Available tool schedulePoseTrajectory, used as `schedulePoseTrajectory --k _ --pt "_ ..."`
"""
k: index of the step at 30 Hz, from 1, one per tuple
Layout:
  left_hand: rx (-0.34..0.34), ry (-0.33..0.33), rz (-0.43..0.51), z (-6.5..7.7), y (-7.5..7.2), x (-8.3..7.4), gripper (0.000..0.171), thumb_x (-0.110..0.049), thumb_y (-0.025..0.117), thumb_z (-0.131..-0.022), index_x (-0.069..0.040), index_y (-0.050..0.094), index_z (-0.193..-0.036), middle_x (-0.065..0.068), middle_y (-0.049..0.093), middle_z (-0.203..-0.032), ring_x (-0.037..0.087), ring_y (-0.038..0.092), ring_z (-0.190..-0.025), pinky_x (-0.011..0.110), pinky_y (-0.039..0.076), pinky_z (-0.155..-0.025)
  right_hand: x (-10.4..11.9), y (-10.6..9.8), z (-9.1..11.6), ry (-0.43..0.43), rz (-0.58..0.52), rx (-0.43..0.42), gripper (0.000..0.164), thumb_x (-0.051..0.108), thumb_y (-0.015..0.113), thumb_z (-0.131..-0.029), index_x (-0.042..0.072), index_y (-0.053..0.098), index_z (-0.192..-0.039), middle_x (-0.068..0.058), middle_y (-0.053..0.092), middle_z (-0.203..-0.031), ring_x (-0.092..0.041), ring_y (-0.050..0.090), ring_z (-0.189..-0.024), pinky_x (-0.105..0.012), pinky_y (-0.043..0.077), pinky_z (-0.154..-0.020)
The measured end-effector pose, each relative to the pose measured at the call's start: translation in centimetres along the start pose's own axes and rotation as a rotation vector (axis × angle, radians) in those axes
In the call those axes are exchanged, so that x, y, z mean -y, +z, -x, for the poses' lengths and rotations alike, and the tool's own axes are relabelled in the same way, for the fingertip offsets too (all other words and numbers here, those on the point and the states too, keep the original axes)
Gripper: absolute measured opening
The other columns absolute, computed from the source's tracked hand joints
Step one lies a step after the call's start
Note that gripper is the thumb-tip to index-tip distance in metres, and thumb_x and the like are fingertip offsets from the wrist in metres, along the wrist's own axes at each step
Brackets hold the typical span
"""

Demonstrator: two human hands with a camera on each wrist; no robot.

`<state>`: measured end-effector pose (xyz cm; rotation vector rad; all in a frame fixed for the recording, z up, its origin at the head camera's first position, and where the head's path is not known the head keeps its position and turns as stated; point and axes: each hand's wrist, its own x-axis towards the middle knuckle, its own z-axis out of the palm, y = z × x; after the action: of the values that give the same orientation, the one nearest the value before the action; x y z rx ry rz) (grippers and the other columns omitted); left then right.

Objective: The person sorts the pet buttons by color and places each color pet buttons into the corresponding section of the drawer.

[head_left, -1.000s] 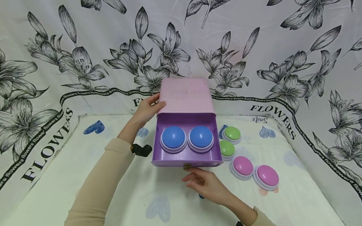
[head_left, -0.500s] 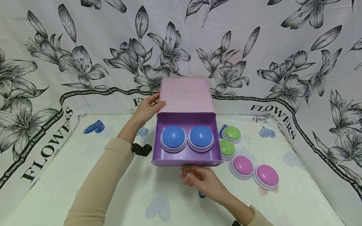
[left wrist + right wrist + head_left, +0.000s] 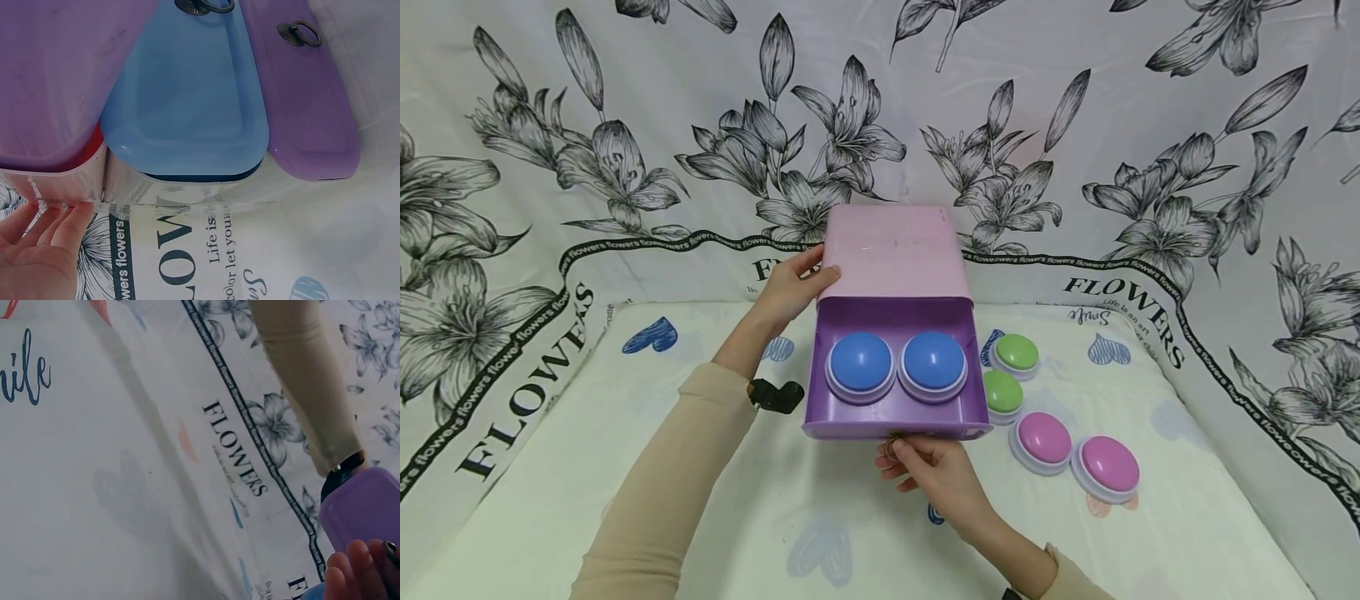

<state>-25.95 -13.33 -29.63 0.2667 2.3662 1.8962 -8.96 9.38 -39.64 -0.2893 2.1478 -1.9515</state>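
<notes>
A small drawer cabinet with a pink top (image 3: 895, 250) stands at the centre of the head view, its purple drawer (image 3: 895, 421) pulled out. Two blue domed buttons (image 3: 861, 362) on white bases sit side by side in it. My left hand (image 3: 790, 287) rests on the cabinet's upper left edge, thumb on top; in the left wrist view its straight fingers touch the pink side (image 3: 62, 185). Below the drawer's front edge, my right hand (image 3: 936, 479) pinches the small metal ring pull (image 3: 892, 450). The right wrist view shows only part of that hand.
Two green domed buttons (image 3: 1017, 353) and two pink ones (image 3: 1110, 465) lie right of the cabinet on the patterned cloth (image 3: 737, 517). Below the pulled-out drawer, the left wrist view shows a blue drawer front (image 3: 187, 87) and another purple one (image 3: 312, 100). Flowered fabric (image 3: 880, 100) hangs behind.
My right hand has moved slightly left to the ring pull, and its thumb has closed against it. The left hand, cabinet, drawer and buttons have stayed in place.
</notes>
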Motion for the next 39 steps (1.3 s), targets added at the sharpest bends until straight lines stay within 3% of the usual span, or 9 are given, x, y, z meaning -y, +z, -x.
schedulePoseTrajectory --k 10,23,27,34,39 --pt "-0.004 0.003 -0.001 -0.1 0.0 0.1 0.064 -0.024 0.058 -0.091 -0.01 0.029 -0.145 0.01 0.029 -0.149 0.027 0.035 -0.133 0.041 0.037 -0.104 0.2 0.0 0.0 0.024 -0.025 -0.005 0.035 0.028 0.054 -0.094 -0.004 0.066 -0.1 -0.018 0.068 -0.094 -0.015 0.067 -0.077 -0.03 0.056 -0.06" --pt "-0.034 0.028 -0.001 -1.8 -0.3 2.5 0.065 -0.034 0.062 -0.088 -0.018 0.033 -0.144 0.004 0.033 -0.147 0.022 0.039 -0.13 0.039 0.039 -0.103 1.2 -0.5 -0.6 0.009 -0.004 -0.043 0.035 0.029 0.054 -0.094 -0.003 0.066 -0.097 -0.017 0.069 -0.09 -0.017 0.068 -0.074 -0.031 0.056 -0.058" --pt "-0.027 0.019 -0.002 -1.6 -0.2 2.1 0.066 -0.034 0.062 -0.088 -0.017 0.032 -0.145 0.005 0.031 -0.148 0.023 0.038 -0.131 0.041 0.037 -0.104 1.6 -0.9 -1.3 0.01 0.008 -0.058 0.035 0.03 0.054 -0.093 -0.002 0.066 -0.097 -0.016 0.069 -0.089 -0.018 0.068 -0.073 -0.031 0.056 -0.059" --pt "-0.017 -0.008 0.009 -0.3 0.1 0.1 0.064 -0.025 0.059 -0.09 -0.011 0.03 -0.145 0.009 0.029 -0.149 0.026 0.036 -0.132 0.041 0.035 -0.105 1.8 -1.2 -2.2 0.001 0.032 -0.039 0.033 0.028 0.053 -0.094 -0.002 0.067 -0.099 -0.014 0.069 -0.086 -0.021 0.068 -0.072 -0.031 0.056 -0.059" --pt "-0.024 -0.012 0.01 -0.4 0.1 0.4 0.064 -0.025 0.06 -0.09 -0.012 0.031 -0.145 0.009 0.03 -0.148 0.026 0.036 -0.132 0.041 0.036 -0.104 2.0 -1.3 -2.8 -0.008 0.039 -0.058 0.034 0.029 0.053 -0.094 -0.002 0.067 -0.1 -0.014 0.069 -0.085 -0.021 0.068 -0.071 -0.031 0.056 -0.059"
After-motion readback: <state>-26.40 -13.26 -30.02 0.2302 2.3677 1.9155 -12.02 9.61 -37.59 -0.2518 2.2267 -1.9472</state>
